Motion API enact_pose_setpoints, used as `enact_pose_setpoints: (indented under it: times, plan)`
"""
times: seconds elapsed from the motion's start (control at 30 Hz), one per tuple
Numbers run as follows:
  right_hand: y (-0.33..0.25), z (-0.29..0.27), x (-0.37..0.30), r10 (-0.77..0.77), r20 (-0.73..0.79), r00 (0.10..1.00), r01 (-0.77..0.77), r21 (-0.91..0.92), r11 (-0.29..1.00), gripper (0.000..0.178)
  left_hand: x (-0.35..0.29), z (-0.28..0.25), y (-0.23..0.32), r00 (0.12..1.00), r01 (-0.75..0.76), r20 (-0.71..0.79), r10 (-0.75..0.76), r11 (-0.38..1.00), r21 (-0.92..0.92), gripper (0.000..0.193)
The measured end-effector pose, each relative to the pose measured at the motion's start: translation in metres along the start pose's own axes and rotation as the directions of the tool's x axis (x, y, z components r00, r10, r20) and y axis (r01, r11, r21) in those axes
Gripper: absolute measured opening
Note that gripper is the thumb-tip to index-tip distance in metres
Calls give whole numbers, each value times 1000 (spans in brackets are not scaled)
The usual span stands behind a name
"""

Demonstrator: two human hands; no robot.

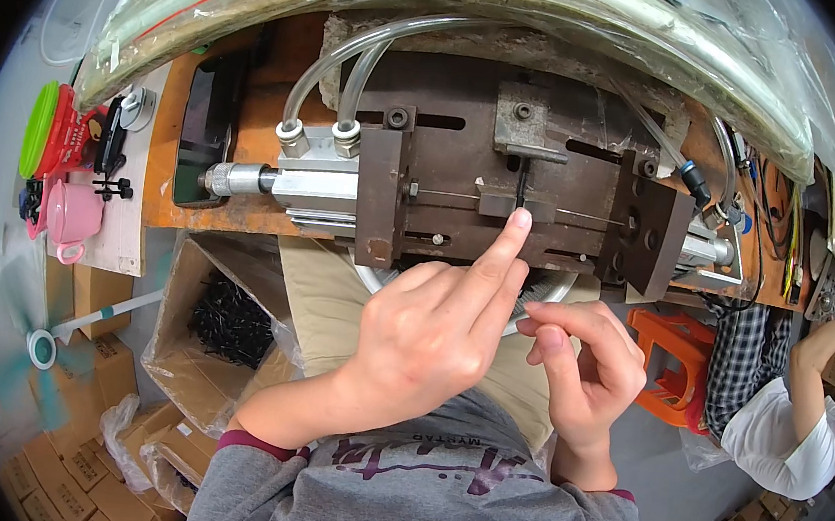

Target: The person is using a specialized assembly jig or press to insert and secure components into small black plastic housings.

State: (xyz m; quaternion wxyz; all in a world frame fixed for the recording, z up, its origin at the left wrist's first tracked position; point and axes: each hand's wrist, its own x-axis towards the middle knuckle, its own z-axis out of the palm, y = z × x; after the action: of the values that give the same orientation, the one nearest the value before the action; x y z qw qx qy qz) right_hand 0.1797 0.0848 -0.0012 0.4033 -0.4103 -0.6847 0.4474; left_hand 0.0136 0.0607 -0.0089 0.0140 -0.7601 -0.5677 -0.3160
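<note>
My left hand (437, 318) reaches over the front of a dark metal fixture (464, 94). Its index finger is stretched out, and the tip touches the lower end of a thin black piece (523, 182) at a small metal block (498, 203) in the middle. The other fingers are partly bent, with nothing seen in them. To the right, my right hand (593, 373) hovers in front of the fixture, thumb and fingers curled together; whatever they may hold is hidden. A bracket with a bolt (523, 115) stands just behind the black piece. Thin rods run from the block to both sides.
Pneumatic cylinders (314, 190) with clear hoses (356, 59) flank the fixture. A box (221, 312) of black pieces stands at lower left, near a fan (41, 350). An orange stool (669, 360) and another person (787, 437) are at right. A pink cup (73, 212) sits left.
</note>
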Motion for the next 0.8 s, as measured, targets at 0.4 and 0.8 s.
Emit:
enact_pose_setpoints:
  times: [0.4,0.8]
  plan:
    - [-10,-3,10,-174,56,983,176,-27,984,15,1,-7,1,998,38,51,-37,999,-20,25]
    - [-78,-5,174,-701,123,702,652,-506,565,17,-2,-6,-4,999,26,37,-25,1000,-17,19]
